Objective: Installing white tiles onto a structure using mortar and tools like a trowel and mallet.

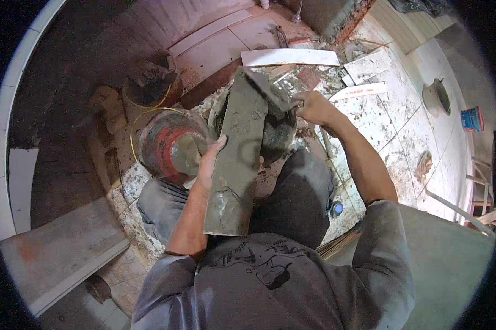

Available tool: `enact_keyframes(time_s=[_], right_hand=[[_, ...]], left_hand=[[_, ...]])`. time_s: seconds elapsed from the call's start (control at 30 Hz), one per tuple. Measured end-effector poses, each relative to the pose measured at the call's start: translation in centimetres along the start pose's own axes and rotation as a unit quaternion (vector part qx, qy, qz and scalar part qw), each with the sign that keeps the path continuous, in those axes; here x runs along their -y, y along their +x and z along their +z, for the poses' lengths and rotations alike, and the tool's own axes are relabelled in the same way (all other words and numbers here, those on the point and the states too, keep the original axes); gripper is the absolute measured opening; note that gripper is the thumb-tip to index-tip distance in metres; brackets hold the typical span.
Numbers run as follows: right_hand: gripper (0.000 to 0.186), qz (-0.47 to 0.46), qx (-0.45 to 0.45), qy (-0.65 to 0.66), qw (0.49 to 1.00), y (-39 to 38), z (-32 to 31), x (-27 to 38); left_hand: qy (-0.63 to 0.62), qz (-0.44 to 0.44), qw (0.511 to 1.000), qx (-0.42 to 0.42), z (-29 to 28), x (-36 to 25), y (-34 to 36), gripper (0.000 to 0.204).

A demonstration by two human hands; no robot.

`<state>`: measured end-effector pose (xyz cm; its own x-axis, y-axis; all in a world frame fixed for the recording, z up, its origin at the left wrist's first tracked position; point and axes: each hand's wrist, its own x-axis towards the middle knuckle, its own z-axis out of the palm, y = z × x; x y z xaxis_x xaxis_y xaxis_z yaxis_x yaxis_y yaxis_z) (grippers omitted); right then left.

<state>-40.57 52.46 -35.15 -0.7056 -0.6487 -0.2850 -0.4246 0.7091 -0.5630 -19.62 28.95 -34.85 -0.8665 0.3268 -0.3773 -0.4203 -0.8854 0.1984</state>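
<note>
A long strip of tile, its upper face coated with wet grey mortar, lies in front of my chest and slants away from me. My left hand grips its left edge, with part of the fingers hidden underneath. My right hand is closed round the handle of a trowel, whose mortar-smeared blade is at the strip's far right edge. Below the strip's far end stands a bucket of mortar, partly covered by the strip. Left of it is a bucket with a red-stained inside and murky liquid.
Another dirty bucket stands at the far left. White tile pieces and rubble lie on the splattered floor ahead. A round pot-like container and a blue tin are at the right. A board lies at the left.
</note>
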Motion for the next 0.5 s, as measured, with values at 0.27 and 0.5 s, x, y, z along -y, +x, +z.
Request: enact_keyframes(time_s=[0.27,0.5], right_hand=[[0.048,-0.091,0.101,0.012,0.991,-2.8,2.2,1.8],[0.042,-0.216,0.111,0.003,0.97,-3.7,3.3,2.6]], left_hand=[[0.043,0.023,0.998,-0.028,-0.1,0.1,0.7,0.063],[-0.011,0.164,0.984,-0.073,1.1,-0.4,1.2,0.06]])
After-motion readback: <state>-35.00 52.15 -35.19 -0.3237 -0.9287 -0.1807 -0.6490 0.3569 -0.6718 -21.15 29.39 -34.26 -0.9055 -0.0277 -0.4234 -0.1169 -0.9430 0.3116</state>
